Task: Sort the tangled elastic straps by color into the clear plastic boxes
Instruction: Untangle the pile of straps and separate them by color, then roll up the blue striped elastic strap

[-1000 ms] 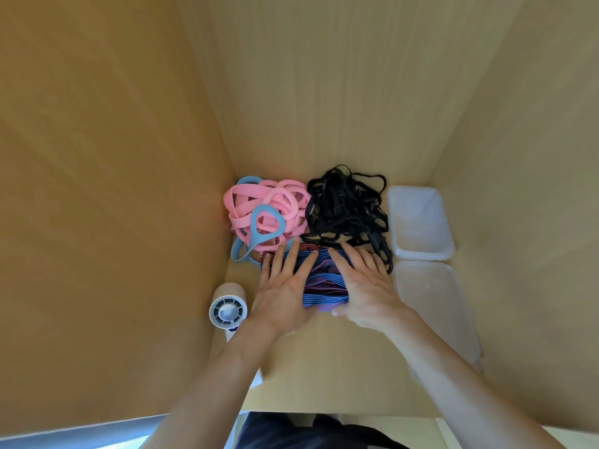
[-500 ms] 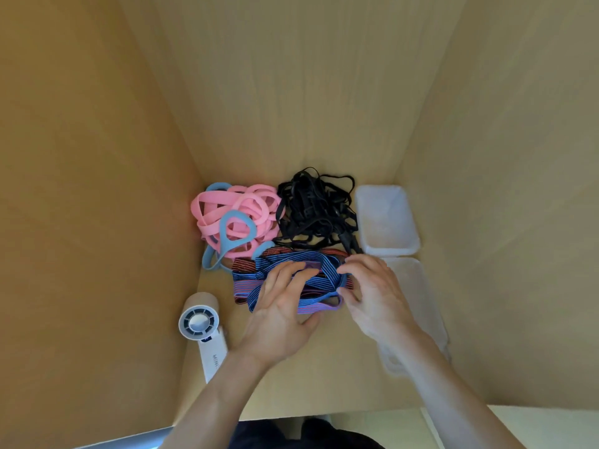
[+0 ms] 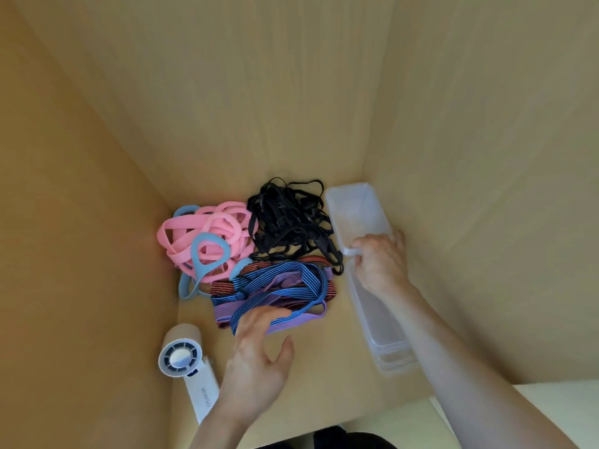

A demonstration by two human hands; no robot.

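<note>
- Progress: early, by my read. No strap sits in any box yet, as far as I can see.
- Straps lie on the tabletop (image 3: 324, 367) in 3 heaps toward the back corner.
- Pink straps (image 3: 207, 231) at left, w/ a few lt-blue straps (image 3: 196, 254) looped through them.
- Black straps (image 3: 288, 222) in the middle, touching the pink heap; looks like one colour only.
- Striped straps (image 3: 278, 286) in front of both, nearest the person. Blue, purple & reddish stripes are tangled together.
- Far box (image 3: 356, 209) at right, just beside the black heap; looks empty.
- Near box (image 3: 385, 335) in front of it along the R wall, no straps seen inside. It may be a stack of 2; can't tell.
- R hand (image 3: 379, 264): grip clamped on the far box's near rim, fingers curled over the edge.
- L hand (image 3: 256, 354): fingertips on the front edge of the striped heap, thumb held apart. Whether the grip has hooked a strap, can't tell.
- Fan (image 3: 181, 356) lies front left, apart from the straps; not part of the job.
- Done so far, judging: rough heaps by colour at most.
- Left: get a box to the heaps, untangle, split blue from pink, sort the stripes, load each colour in its own box. Nearly all of it.
</note>
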